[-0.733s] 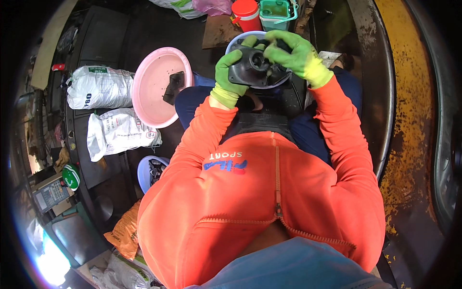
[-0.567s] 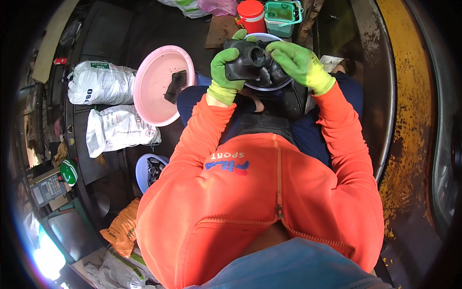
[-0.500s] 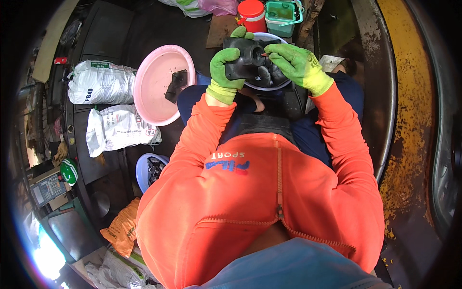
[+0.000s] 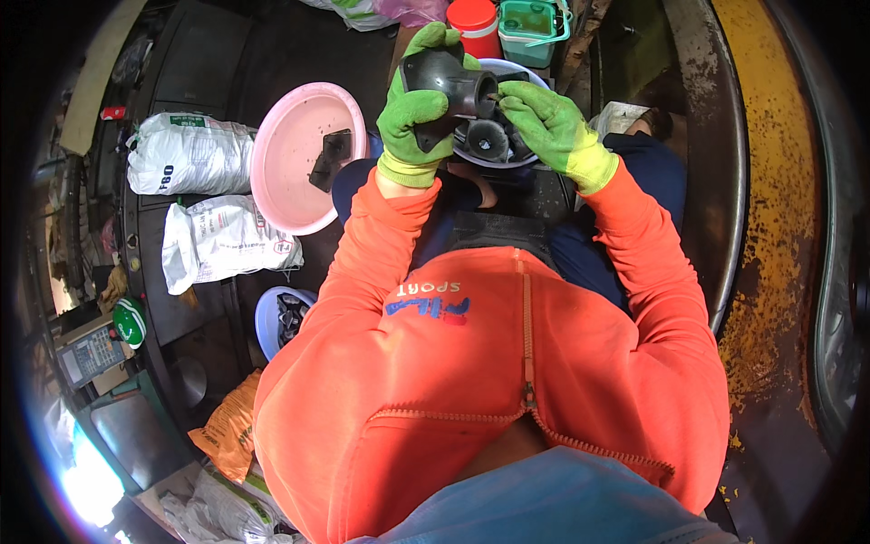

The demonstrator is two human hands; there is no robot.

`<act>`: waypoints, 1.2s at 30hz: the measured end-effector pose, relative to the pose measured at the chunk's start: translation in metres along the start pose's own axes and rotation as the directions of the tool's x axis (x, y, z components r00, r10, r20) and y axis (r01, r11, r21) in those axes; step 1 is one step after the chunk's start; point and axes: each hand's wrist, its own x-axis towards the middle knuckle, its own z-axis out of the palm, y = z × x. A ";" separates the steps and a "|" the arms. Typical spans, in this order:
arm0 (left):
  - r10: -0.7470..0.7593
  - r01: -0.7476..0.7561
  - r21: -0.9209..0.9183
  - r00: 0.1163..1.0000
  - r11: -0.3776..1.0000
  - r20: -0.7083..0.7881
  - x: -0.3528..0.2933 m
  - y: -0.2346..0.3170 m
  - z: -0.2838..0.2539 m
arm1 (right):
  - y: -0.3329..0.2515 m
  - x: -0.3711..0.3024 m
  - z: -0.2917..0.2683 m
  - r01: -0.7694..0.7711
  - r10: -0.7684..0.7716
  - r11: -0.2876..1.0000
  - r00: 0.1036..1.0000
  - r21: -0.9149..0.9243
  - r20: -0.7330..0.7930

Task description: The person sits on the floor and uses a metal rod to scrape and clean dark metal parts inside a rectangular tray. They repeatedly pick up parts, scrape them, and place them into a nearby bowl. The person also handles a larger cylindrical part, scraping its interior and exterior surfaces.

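My left hand, in a green glove, grips a hollow black plastic part with a short round tube on its right side. The gloved fingers of my right hand are pinched together beside the mouth of that tube. From them a thin brownish tip points at the tube's rim; the rest of it is hidden in the fingers. Below and behind the part stands a pale basin holding several black pieces.
To the left is a pink basin with a black piece in it. White sacks lie beyond it. A smaller blue basin holds dark scraps. A red-lidded jug and a green box stand at the far side.
The black part has been turned in my left hand and shifted slightly left and up, so the tube now points right. My right hand has stayed close to the tube's mouth.
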 end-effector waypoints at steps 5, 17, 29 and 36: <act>0.104 -0.127 0.162 0.985 0.979 0.139 0.005 0.002 -0.001 | -0.004 -0.004 0.008 -0.072 0.075 0.986 0.997 0.152 -0.018; 0.380 -0.679 0.675 0.728 0.288 0.571 0.015 0.008 -0.018 | -0.051 -0.006 0.007 -0.599 0.560 0.460 0.768 0.656 0.309; 0.361 -0.152 0.663 0.913 0.733 -0.190 -0.053 0.061 -0.086 | 0.027 0.031 -0.011 -0.413 0.485 0.823 0.868 -0.389 0.104; 0.141 -0.327 0.042 0.283 0.944 -0.949 -0.238 0.126 -0.184 | 0.040 -0.001 -0.004 -0.241 0.464 0.802 0.827 -0.546 0.318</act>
